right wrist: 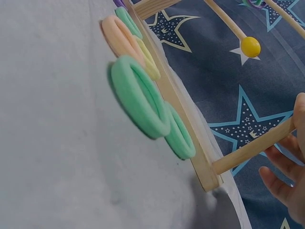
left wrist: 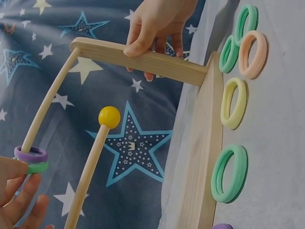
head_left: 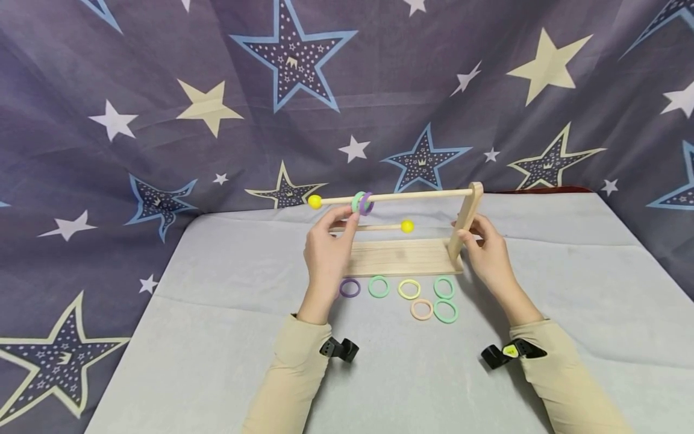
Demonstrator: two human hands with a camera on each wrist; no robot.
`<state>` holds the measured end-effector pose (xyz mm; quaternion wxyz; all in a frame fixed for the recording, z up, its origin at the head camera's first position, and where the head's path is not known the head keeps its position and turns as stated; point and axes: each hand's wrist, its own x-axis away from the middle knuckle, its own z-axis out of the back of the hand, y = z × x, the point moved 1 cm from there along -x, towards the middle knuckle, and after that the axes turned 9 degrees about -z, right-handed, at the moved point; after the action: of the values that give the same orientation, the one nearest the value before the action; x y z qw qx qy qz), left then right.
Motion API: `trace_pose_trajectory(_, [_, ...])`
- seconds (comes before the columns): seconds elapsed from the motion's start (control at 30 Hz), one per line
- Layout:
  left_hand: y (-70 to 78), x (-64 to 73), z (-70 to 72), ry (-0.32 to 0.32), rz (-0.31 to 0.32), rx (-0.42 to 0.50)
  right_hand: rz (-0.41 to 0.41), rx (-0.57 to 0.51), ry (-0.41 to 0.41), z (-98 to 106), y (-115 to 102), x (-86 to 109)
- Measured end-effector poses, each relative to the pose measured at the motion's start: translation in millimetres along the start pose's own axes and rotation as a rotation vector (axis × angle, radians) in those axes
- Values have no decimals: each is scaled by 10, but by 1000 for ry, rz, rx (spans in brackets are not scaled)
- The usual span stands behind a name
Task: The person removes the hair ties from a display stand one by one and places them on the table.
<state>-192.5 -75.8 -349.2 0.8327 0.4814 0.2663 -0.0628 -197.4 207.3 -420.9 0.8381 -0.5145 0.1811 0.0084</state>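
Note:
On the upper rod [head_left: 423, 195] of a wooden stand, my left hand [head_left: 328, 250] pinches a green hair tie [head_left: 355, 202] between thumb and fingers. A purple hair tie [left wrist: 40, 156] hangs on the same rod, right against the green one, on the side toward the upright. My right hand [head_left: 490, 253] grips the wooden upright [head_left: 465, 220], thumb on the near face and fingers behind. A yellow ball [head_left: 315, 202] caps the upper rod's left end. Below it runs a shorter rod [head_left: 379, 228] with its own yellow ball [left wrist: 109, 117]; my left hand hides its other end.
In front of the stand's flat base [head_left: 401, 259] several loose hair ties lie on the grey cloth: a purple one [head_left: 350, 296], a yellow one [head_left: 409, 298], a peach one [right wrist: 116, 38] and green ones. A star-patterned curtain [head_left: 352, 120] hangs close behind the stand.

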Motion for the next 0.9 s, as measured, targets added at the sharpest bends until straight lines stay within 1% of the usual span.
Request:
trace_pose_trajectory(0.27, [-34, 0, 37, 28, 13, 27, 19, -3, -1, -5, -5, -3])
trace_pose_trajectory(0.6, [-63, -14, 98, 79, 38, 55, 7, -3, 3, -6, 0, 2])
trace_pose_trajectory(0.77, [-78, -25, 120, 88, 51, 61, 4, -2, 3, -8, 5, 4])
trace_pose_trajectory(0.9, [-94, -33, 128, 88, 47, 72, 6, -4, 4, -9, 7, 2])
